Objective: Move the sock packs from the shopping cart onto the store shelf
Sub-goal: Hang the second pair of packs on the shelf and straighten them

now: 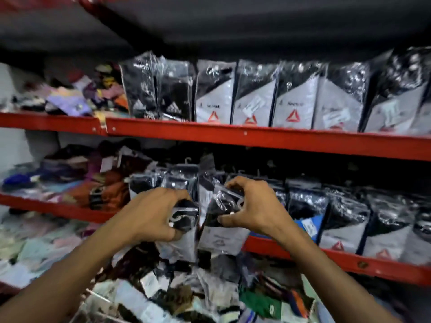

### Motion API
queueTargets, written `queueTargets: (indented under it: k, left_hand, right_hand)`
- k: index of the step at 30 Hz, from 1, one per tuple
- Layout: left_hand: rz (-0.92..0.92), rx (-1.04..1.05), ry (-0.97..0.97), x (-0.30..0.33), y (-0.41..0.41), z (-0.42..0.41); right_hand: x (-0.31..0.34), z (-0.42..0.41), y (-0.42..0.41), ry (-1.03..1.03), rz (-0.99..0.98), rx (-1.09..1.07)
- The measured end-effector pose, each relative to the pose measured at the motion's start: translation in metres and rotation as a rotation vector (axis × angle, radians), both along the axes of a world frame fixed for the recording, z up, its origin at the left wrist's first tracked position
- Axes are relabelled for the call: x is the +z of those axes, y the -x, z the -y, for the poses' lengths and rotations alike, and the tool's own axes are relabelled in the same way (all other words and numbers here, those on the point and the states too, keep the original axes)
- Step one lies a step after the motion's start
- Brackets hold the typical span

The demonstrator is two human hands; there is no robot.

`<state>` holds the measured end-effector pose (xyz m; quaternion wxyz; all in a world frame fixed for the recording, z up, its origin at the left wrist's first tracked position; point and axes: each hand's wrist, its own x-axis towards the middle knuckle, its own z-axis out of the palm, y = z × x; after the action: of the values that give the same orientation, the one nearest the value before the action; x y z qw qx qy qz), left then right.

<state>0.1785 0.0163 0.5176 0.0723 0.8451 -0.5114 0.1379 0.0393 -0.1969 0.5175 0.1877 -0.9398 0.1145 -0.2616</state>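
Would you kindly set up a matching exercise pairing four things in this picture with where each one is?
Things:
1. Adidas packs
2. Reebok packs
3. Left hand
4. Loose colourful socks

Places:
A. Top shelf, far left, in a heap
B. Top shelf, upright, right of the black packs
C. Top shelf, upright, between the heap and the grey packs
D. Gripping a sock pack in front of the middle shelf

Pairs: 1-C, 2-B, 3-D, 4-A
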Motion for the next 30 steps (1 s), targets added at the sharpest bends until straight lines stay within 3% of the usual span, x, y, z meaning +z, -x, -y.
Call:
queueTargets:
  k: [10,13,21,30]
  left_hand:
    - [0.030,-0.011,-0.011,0.047,-0.048,0.066]
    - [-0.038,-0.017,0.008,0.049,-0.060,0.083]
    - [-0.155,-0.049,-0.027,0.033,-0.086,0.115]
    - [-0.165,-0.050,-0.070,0.004,-0.105,0.141]
  right_hand:
    - [0.055,0.036,-0.053,0.024,-0.078,-0.103]
    - [0.057,0.051,-0.065,0.007,-0.114,-0.116]
    - [0.031,0.072,-0.094,-0.004,-0.229,-0.119]
    - [0.003,0.075,-0.109,0.081,-0.343,-0.165]
